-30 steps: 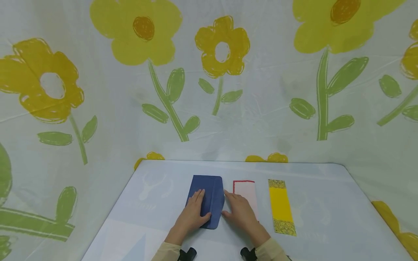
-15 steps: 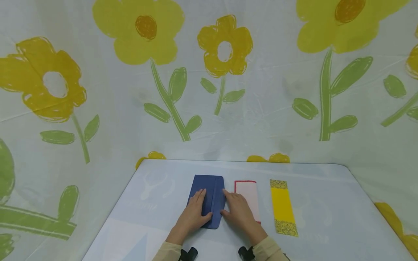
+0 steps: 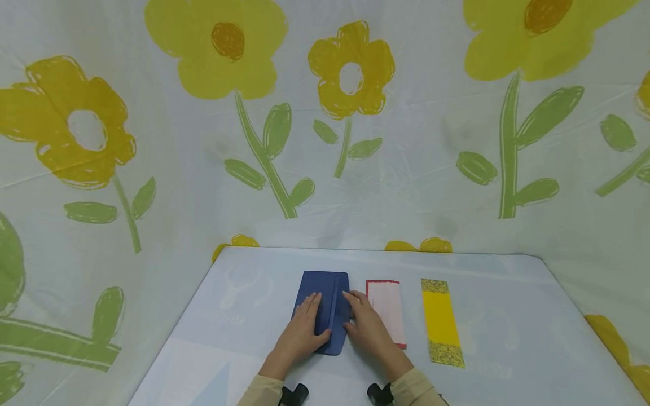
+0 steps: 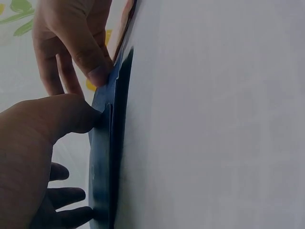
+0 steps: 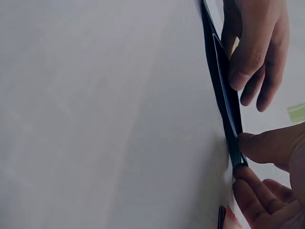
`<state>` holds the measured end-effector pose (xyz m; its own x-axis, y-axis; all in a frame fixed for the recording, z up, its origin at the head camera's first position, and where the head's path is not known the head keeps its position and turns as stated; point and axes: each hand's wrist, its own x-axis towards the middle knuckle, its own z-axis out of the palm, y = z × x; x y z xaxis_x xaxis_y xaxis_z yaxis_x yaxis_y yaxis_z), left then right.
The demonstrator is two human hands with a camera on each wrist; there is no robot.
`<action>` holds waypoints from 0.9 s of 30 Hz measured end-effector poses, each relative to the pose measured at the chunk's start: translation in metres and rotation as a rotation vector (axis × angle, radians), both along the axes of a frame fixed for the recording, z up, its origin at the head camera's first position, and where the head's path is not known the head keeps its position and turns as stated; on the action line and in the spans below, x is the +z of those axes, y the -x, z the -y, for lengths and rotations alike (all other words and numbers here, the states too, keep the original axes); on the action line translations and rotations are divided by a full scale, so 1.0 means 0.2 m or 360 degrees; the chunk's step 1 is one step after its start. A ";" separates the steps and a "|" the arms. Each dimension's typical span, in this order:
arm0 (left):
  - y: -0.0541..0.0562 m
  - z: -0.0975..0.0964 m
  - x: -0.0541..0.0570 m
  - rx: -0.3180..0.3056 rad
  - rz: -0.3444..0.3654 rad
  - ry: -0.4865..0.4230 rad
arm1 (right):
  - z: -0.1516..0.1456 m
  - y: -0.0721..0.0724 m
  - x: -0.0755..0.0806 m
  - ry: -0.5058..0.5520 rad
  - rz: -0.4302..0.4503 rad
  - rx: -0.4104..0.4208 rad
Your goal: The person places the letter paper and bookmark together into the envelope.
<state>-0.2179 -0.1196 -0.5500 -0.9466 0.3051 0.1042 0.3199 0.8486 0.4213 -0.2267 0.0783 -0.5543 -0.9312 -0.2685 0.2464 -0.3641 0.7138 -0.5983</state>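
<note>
A dark blue paper envelope [image 3: 339, 338] lies lengthwise on the table, its flap unfolded toward the right. Across its body rests my left hand [image 3: 303, 332], fingers stretched out and thumb near the fold line. My right hand [image 3: 369, 327] is at the flap's right edge. In the right wrist view, the right thumb [image 5: 264, 143] and the curled fingers below it meet at the end of the envelope [image 5: 224, 90], pinching it. From the left wrist side, the envelope [image 4: 101, 167] shows as thin layers, slightly parted, with a dark shadow underneath.
Right of the envelope lies a pale pink card with red edging [image 3: 387, 310], partly behind my right hand. Farther right is a yellow strip with glittery gold ends [image 3: 442, 318]. Behind the white table [image 3: 508, 304] hangs a flower-printed cloth [image 3: 406, 169].
My right hand has shifted slightly left, its fingertips moving from beside the flap's edge onto it. The left hand stays on the envelope.
</note>
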 end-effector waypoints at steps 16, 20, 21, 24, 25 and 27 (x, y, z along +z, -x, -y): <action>0.00 0.00 0.00 0.0006 -0.0016 -0.0008 | 0.01 0.01 0.03 0.0197 0.0224 -0.0063; -0.01 0.00 0.00 0.0000 -0.0029 -0.0013 | 0.01 0.02 0.03 0.0164 0.0197 -0.0059; -0.01 0.00 0.00 -0.0002 -0.0029 -0.0016 | 0.01 0.02 0.02 0.0163 0.0193 -0.0058; 0.00 0.00 0.01 -0.0006 -0.0010 0.0005 | 0.01 0.02 0.01 0.0168 0.0189 -0.0053; 0.00 0.00 0.01 -0.0011 -0.0002 0.0015 | 0.01 0.03 0.01 0.0169 0.0189 -0.0052; 0.00 0.00 0.02 -0.0022 0.0006 0.0047 | 0.01 0.03 0.00 0.0171 0.0189 -0.0050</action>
<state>-0.2184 -0.1197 -0.5464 -0.9426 0.3213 0.0914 0.3304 0.8563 0.3971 -0.2322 0.0758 -0.5540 -0.9631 -0.2166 0.1595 -0.2644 0.6533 -0.7094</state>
